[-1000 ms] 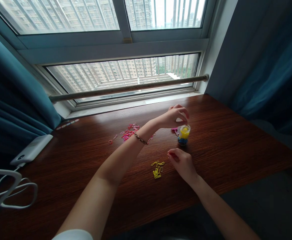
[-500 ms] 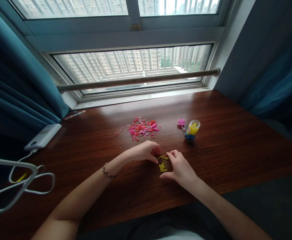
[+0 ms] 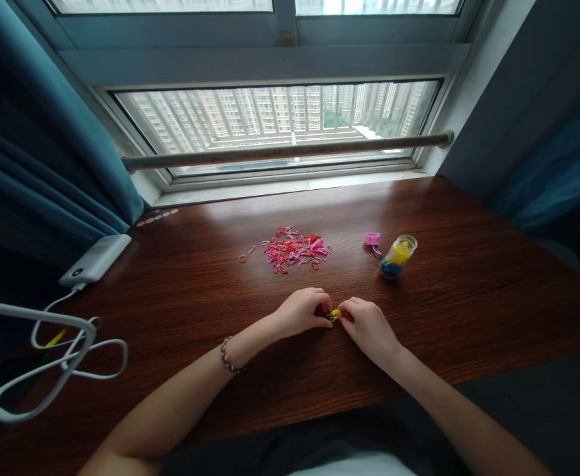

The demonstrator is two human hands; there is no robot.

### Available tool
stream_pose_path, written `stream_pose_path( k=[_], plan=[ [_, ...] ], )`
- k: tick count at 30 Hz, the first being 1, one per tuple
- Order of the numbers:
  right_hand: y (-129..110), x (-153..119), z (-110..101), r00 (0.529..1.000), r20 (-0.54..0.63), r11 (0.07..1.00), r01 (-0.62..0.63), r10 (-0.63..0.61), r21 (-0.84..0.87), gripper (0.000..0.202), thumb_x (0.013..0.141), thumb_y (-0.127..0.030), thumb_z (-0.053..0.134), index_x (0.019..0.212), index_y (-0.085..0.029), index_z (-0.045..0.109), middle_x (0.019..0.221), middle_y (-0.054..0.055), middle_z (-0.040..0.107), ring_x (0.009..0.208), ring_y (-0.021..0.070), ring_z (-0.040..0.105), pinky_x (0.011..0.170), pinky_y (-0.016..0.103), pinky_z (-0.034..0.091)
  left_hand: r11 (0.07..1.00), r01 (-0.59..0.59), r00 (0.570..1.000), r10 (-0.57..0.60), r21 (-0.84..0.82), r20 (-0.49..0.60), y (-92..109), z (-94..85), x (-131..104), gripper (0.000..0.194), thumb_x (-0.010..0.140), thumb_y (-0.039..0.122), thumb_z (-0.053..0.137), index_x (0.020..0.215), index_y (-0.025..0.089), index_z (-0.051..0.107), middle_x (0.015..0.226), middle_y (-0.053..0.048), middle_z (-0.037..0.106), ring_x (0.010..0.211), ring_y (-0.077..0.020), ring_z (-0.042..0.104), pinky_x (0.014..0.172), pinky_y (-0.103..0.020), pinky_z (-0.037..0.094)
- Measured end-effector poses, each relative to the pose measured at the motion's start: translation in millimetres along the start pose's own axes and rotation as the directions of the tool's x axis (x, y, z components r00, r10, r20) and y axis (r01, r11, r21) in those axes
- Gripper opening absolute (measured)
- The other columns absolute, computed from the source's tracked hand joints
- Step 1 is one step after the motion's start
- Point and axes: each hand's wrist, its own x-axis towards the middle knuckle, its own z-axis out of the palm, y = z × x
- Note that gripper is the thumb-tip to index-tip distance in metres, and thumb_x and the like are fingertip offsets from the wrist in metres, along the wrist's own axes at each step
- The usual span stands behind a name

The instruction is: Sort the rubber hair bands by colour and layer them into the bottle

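Note:
A bunch of small yellow rubber bands is gathered between my two hands near the middle of the table. My left hand, with a braided bracelet at the wrist, has its fingers closed on the bunch from the left. From the right, my right hand pinches it with thumb and fingers. Beyond my hands lies a loose pile of pink and red rubber bands. To the right stands a small clear jar, lidless, with yellow bands above blue ones.
A pink ring-shaped piece lies beside the jar. At the left, a white power bank has a white cable running from it. The brown table meets a window with a metal rail at the back.
The yellow bands, earlier spread loosely between my hands, are now squeezed into a compact bunch. Both hands have closed in on them. The view has shifted slightly.

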Motion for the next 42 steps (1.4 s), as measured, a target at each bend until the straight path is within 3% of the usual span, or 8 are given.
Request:
stream_pose_path(
  k=[6, 11, 15, 19, 22, 24, 29, 42],
  plan=[
    [10, 8, -8, 0.998, -0.065, 0.993, 0.017, -0.009, 0.120, 0.012, 0.070, -0.012, 0.053, 0.069, -0.018, 0.064, 0.069, 0.001, 0.064, 0.064, 0.0131, 0.058, 0.062, 0.023, 0.042, 1.000, 0.019, 1.000, -0.019, 0.003, -0.017, 0, 2.8, -1, 0.019, 0.070, 0.033, 0.065, 0.079, 0.018, 0.060, 0.076, 0.001, 0.056, 0.069, -0.0119, 0.050, 0.061, -0.021, 0.035],
    [15, 9, -39, 0.991, -0.131, 0.939, 0.019, 0.028, 0.342, 0.012, 0.069, -0.017, 0.056, 0.075, -0.017, 0.067, 0.070, 0.001, 0.068, 0.063, 0.0129, 0.062, 0.060, 0.021, 0.046, 0.998, 0.062, 0.997, -0.062, 0.007, -0.041, 4, 4.4, -1, 0.021, 0.071, 0.034, 0.064, 0.083, 0.018, 0.059, 0.077, 0.000, 0.058, 0.070, -0.0128, 0.050, 0.061, -0.021, 0.036],
    [17, 13, -93, 0.974, -0.216, 0.940, 0.007, 0.071, 0.340, 0.013, 0.067, -0.021, 0.060, 0.076, -0.017, 0.068, 0.073, 0.001, 0.069, 0.065, 0.0142, 0.064, 0.061, 0.021, 0.049, 0.996, 0.081, 0.994, -0.079, 0.023, -0.078, 5, 6.6, -1, 0.021, 0.071, 0.035, 0.064, 0.081, 0.018, 0.057, 0.076, 0.001, 0.057, 0.070, -0.0127, 0.050, 0.060, -0.021, 0.036],
    [24, 27, -162, 0.916, -0.392, 0.994, -0.047, 0.083, 0.099, 0.014, 0.064, -0.025, 0.064, 0.075, -0.019, 0.070, 0.071, 0.001, 0.069, 0.065, 0.0166, 0.064, 0.059, 0.023, 0.049, 0.997, 0.078, 0.992, -0.076, 0.020, -0.104, 6, 8.1, -2, 0.019, 0.073, 0.035, 0.061, 0.081, 0.018, 0.058, 0.078, 0.000, 0.056, 0.072, -0.0130, 0.050, 0.061, -0.021, 0.037],
    [32, 44, -191, 0.926, -0.370, 0.993, -0.103, 0.074, -0.059, 0.009, 0.061, -0.024, 0.066, 0.068, -0.018, 0.071, 0.062, 0.002, 0.068, 0.059, 0.0169, 0.063, 0.053, 0.023, 0.047, 0.997, 0.070, 0.993, -0.069, 0.010, -0.092, 6, 9.9, -2, 0.022, 0.073, 0.038, 0.061, 0.083, 0.019, 0.060, 0.083, -0.001, 0.056, 0.073, -0.0135, 0.051, 0.063, -0.022, 0.038],
    [40, 55, -195, 0.946, -0.318, 0.985, -0.109, 0.061, -0.136, 0.008, 0.060, -0.023, 0.066, 0.064, -0.018, 0.071, 0.059, 0.003, 0.067, 0.057, 0.0164, 0.062, 0.051, 0.023, 0.045, 0.998, 0.064, 0.994, -0.063, 0.004, -0.092, 7, 11.9, -1, 0.026, 0.071, 0.041, 0.062, 0.086, 0.020, 0.061, 0.087, -0.002, 0.056, 0.076, -0.0146, 0.052, 0.065, -0.023, 0.040],
    [52, 71, -178, 0.977, -0.193, 0.952, -0.140, 0.089, -0.272, 0.008, 0.057, -0.017, 0.066, 0.064, -0.017, 0.071, 0.060, 0.003, 0.067, 0.056, 0.0139, 0.060, 0.049, 0.021, 0.042, 0.998, 0.067, 0.989, -0.065, 0.011, -0.136, 13, 19.7, 3, 0.028, 0.070, 0.043, 0.063, 0.086, 0.020, 0.061, 0.089, -0.003, 0.056, 0.083, -0.0170, 0.052, 0.071, -0.025, 0.042],
    [41, 70, -181, 0.987, -0.150, 0.937, -0.104, 0.056, -0.333, 0.011, 0.060, -0.014, 0.065, 0.068, -0.018, 0.070, 0.066, 0.004, 0.066, 0.058, 0.0135, 0.059, 0.051, 0.021, 0.042, 0.995, 0.013, 0.990, 0.001, 0.099, -0.140, 26, 35.9, 8, 0.017, 0.084, 0.024, 0.046, 0.083, 0.019, 0.062, 0.084, -0.004, 0.057, 0.077, -0.0143, 0.054, 0.071, -0.024, 0.043]
  ],
)
